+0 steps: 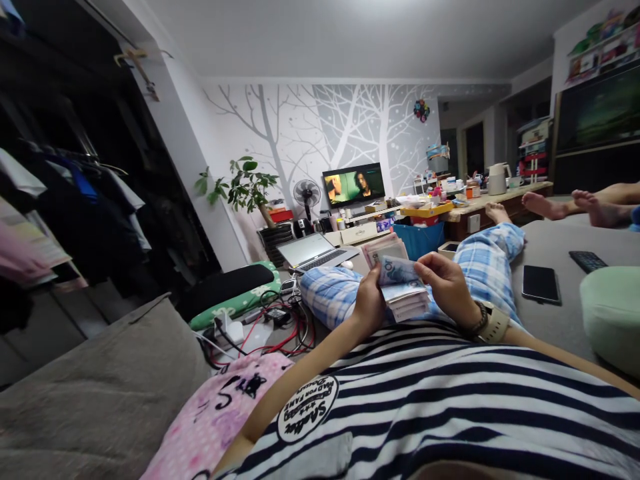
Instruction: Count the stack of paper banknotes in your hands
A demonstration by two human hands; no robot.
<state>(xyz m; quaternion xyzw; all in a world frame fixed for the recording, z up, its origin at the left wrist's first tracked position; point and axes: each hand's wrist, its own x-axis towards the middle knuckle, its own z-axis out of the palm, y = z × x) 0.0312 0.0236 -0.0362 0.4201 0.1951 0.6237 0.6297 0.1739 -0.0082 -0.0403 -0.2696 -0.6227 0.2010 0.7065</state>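
Note:
My left hand [370, 298] is closed around a thick wad of banknotes [406, 301], held above my lap. Pinkish notes fan out at the top of the wad, and bluish ones show in front. Between the thumb and fingers of my right hand [447, 290] is the edge of a bluish banknote [397, 270], lifted a little from the rest. The other end of that note stays at my left thumb. A watch and a dark bracelet are on my right wrist. My fingers hide part of the wad.
A laptop [317, 252] stands open beyond my left knee, with tangled cables [295, 327] nearer me. To the right, a black phone [541, 285] and a remote control [588, 261] lie on the grey sofa by a pale green cushion [613, 320]. Another person's feet [575, 205] rest at the far right.

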